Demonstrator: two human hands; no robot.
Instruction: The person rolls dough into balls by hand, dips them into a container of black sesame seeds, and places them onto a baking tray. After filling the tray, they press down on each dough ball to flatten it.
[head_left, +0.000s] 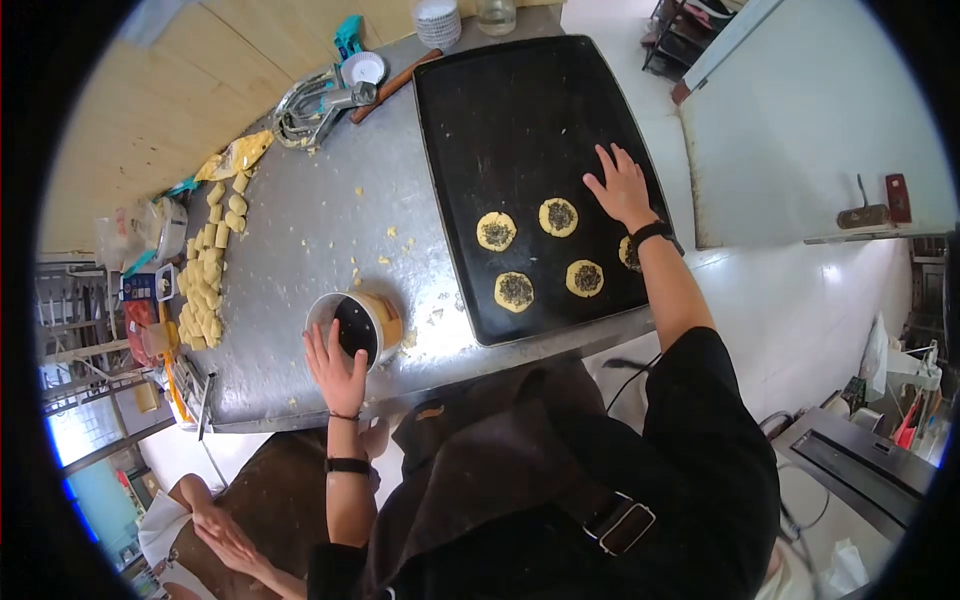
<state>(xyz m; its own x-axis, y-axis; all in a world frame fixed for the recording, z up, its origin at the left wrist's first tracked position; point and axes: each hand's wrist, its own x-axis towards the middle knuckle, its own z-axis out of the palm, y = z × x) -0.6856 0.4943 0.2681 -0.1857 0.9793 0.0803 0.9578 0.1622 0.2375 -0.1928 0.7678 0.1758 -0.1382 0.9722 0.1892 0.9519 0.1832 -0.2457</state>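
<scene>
My left hand (338,368) is open, fingers stretched out over the near rim of a round tub (385,325). Inside the tub there is something dark, partly hidden by the fingers. My right hand (622,190) spreads its fingers over the right side of a large black baking tray (520,120). Several flat, round dough pieces lie at the tray's near end, each with dark seeds on its middle. The closest to the right hand is a seeded dough round (558,217); another dough round (629,254) is partly covered by my wrist.
Many small dough lumps (205,280) are heaped along the left of the metal table (300,210). Metal mixer beaters (310,105), a rolling pin (395,87) and stacked paper cups (437,22) stand at the back. At lower left are another person's hands (225,535).
</scene>
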